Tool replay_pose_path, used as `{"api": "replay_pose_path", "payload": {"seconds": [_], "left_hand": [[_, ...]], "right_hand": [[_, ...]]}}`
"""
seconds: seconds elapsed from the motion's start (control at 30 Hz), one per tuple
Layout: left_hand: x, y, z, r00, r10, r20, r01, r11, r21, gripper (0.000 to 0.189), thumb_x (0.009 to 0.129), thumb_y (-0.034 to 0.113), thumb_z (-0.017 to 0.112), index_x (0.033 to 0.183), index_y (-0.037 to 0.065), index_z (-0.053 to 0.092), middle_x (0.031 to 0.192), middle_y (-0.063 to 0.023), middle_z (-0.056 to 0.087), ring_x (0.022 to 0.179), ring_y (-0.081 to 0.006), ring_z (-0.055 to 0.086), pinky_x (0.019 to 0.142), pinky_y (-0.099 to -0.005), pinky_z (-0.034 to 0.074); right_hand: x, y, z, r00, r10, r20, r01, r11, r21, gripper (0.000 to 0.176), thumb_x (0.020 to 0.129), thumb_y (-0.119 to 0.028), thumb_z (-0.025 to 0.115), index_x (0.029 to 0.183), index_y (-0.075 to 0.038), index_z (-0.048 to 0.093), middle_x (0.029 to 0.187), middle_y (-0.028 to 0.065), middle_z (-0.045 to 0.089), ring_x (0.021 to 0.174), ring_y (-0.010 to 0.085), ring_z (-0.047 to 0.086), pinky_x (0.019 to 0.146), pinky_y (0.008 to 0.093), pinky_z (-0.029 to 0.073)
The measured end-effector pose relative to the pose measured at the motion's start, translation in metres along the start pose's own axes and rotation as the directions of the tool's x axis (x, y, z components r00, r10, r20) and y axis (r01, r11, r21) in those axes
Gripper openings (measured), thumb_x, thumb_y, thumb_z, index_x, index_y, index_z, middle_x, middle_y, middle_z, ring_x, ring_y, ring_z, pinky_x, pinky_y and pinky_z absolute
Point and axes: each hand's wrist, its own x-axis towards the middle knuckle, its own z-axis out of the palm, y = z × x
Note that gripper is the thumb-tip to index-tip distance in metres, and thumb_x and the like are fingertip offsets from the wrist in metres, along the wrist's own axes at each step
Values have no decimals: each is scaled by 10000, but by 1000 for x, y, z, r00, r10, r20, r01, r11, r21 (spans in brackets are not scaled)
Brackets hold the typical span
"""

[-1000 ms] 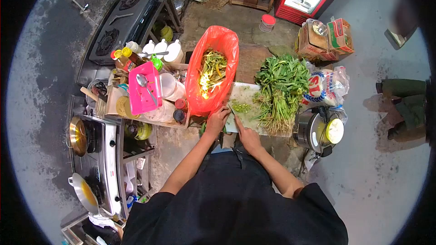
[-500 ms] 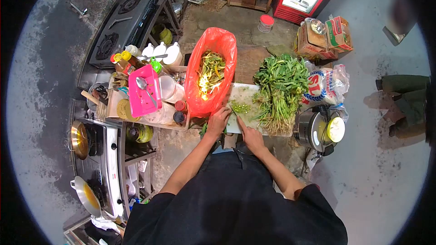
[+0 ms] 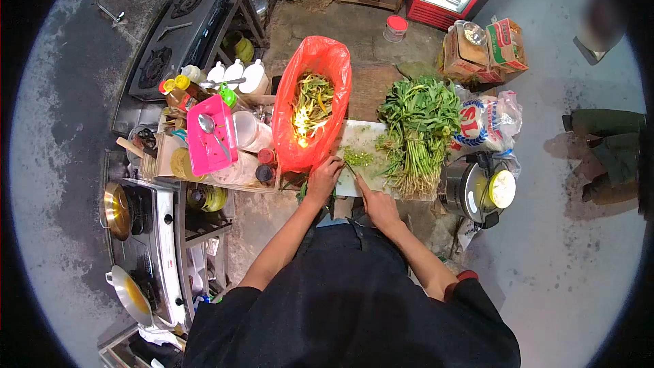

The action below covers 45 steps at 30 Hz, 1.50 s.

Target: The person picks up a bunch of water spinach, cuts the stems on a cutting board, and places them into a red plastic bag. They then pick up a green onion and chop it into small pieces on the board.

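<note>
My left hand (image 3: pixel 325 178) is closed on green leafy stems (image 3: pixel 302 191) at the left edge of the white cutting board (image 3: pixel 368 133); leaves hang below it. My right hand (image 3: pixel 379 207) grips a knife (image 3: pixel 359 178), its blade pointing up and left toward the left fingertips. Small chopped green pieces (image 3: pixel 357 157) lie just beyond the blade. On the board's right side rests a big bundle of leafy greens (image 3: pixel 419 116), roots toward me. Beside my left hand, at the far side, stands an open red plastic bag (image 3: pixel 285 143) with yellowish-green trimmings (image 3: pixel 313 105) inside.
At left sits a pink tray (image 3: pixel 201 138) with a spoon, among jars and bottles (image 3: pixel 253 78). Further left are stoves, with a wok (image 3: pixel 129 293) holding orange liquid. A pot (image 3: pixel 470 191) and a printed sack (image 3: pixel 485 123) stand at right. Another person's legs (image 3: pixel 606 157) show far right.
The whole view has shifted slightly up and left. Both hands stay at the board, the left on the stems and the right on the knife, with little visible movement.
</note>
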Motion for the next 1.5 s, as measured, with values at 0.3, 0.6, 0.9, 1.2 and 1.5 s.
{"api": "replay_pose_path", "payload": {"seconds": [0.3,0.6,0.9,1.2,1.5], "left_hand": [[-1,-6,3,999,-28,35,29,1000,-11,171,894,124,688,1036,30,708,1054,-79,689,907,-311,696,765,-389,554],[-1,-1,-1,1000,-10,13,10,999,-48,171,897,89,677,1053,22,702,1041,-100,681,919,-325,688,776,-397,553],[-2,9,-10,999,-1,42,0,1000,23,189,902,98,672,1077,36,705,1073,-100,662,930,-322,681,796,-400,547],[-1,0,-6,999,33,19,-33,999,8,224,885,96,680,1103,53,706,1026,-103,697,890,-338,694,770,-416,558],[-2,0,-10,999,13,34,-13,1000,14,213,882,110,684,1087,54,699,1086,-116,706,928,-342,694,777,-409,563]], "right_hand": [[19,8,29,998,-2,-60,5,999,54,708,953,-158,540,1579,-308,245,744,228,680,673,429,676,627,559,538],[14,9,35,994,-23,-109,24,1000,2,726,944,-139,539,1582,-307,238,748,227,682,672,419,679,625,558,543],[11,18,36,997,-21,-71,18,999,-32,745,948,-150,542,1592,-313,205,847,212,697,685,423,676,634,551,546],[-1,9,14,999,-3,-54,5,999,37,749,945,-155,549,1590,-321,206,842,210,697,727,429,680,680,552,544],[-4,-1,-6,1000,11,11,-11,999,50,738,939,-151,548,1588,-292,227,865,224,703,775,436,688,708,559,544]]}}
